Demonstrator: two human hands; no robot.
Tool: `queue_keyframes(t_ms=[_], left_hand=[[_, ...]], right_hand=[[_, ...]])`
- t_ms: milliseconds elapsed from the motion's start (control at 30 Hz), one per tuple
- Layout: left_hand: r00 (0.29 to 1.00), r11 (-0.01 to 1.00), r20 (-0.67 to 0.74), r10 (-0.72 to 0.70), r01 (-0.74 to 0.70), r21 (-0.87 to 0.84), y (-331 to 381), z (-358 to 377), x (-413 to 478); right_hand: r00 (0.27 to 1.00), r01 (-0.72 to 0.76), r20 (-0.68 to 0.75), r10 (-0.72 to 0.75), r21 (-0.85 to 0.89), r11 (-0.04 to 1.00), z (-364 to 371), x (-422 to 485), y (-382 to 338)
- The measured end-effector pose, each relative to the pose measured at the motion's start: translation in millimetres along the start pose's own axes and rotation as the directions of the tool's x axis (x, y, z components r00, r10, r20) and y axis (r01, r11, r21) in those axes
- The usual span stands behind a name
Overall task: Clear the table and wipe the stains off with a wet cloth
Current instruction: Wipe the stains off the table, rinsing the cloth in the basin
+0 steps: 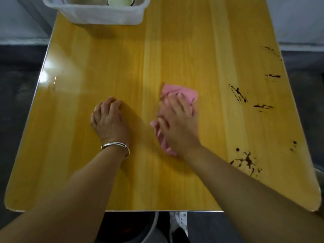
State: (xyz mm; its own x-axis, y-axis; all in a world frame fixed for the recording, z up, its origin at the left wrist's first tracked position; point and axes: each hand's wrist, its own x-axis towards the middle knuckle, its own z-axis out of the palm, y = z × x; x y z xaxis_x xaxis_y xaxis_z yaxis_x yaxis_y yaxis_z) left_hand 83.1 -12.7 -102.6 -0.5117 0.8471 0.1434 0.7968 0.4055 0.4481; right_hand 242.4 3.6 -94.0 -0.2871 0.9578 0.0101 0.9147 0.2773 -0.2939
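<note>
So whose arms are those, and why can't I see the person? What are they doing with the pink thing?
The camera sits on the person's head and looks down, so you only see their arms, as if you were looking through their eyes. There is just this one picture. The right hand presses a pink cloth flat on the yellow table to wipe it. The left hand, with a silver bracelet on its wrist, rests on the table with curled fingers and holds nothing that I can see. Dark brown stains are still splattered along the right side. At the far edge stands a white plastic tub with dishes in it, probably the things already cleared away.
</note>
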Motion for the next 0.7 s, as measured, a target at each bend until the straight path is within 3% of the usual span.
queue_keyframes(t_ms=[67, 233, 300, 367, 433, 500, 567, 700], left_hand=[[1.0, 1.0, 0.03, -0.006, 0.007, -0.029, 8, 0, -6], [0.977, 0.976, 0.091, 0.194, -0.183, -0.115, 29, 8, -33], [0.968, 0.966, 0.096, 0.23, -0.215, -0.143, 38, 11, -41], [0.969, 0.965, 0.105, 0.223, -0.205, -0.163, 44, 13, -46], [0.972, 0.969, 0.115, 0.206, -0.186, -0.163, 50, 14, -50], [0.979, 0.975, 0.105, 0.173, -0.154, -0.162, 56, 16, -51], [0.986, 0.979, 0.085, 0.142, -0.127, -0.162, 60, 18, -49], [0.991, 0.979, 0.065, 0.116, -0.103, -0.175, 75, 28, -43]], right_hand=[[0.988, 0.153, 0.012, -0.153, 0.0, 0.988, 3, -49, -10], [0.922, 0.37, 0.094, -0.375, 0.069, 0.927, -3, -100, 6], [0.948, 0.303, 0.104, -0.299, -0.022, 0.953, -13, -83, 24], [0.994, 0.062, 0.088, -0.058, -0.046, 0.997, -22, -51, 43], [0.989, -0.132, 0.066, 0.134, -0.028, 0.991, -29, -22, 52], [0.987, -0.154, 0.03, 0.155, -0.022, 0.988, -23, -12, 47], [1.0, -0.024, 0.004, 0.024, -0.07, 0.997, -17, -27, 37], [0.943, 0.323, 0.06, -0.327, 0.073, 0.944, -18, -55, 46]])
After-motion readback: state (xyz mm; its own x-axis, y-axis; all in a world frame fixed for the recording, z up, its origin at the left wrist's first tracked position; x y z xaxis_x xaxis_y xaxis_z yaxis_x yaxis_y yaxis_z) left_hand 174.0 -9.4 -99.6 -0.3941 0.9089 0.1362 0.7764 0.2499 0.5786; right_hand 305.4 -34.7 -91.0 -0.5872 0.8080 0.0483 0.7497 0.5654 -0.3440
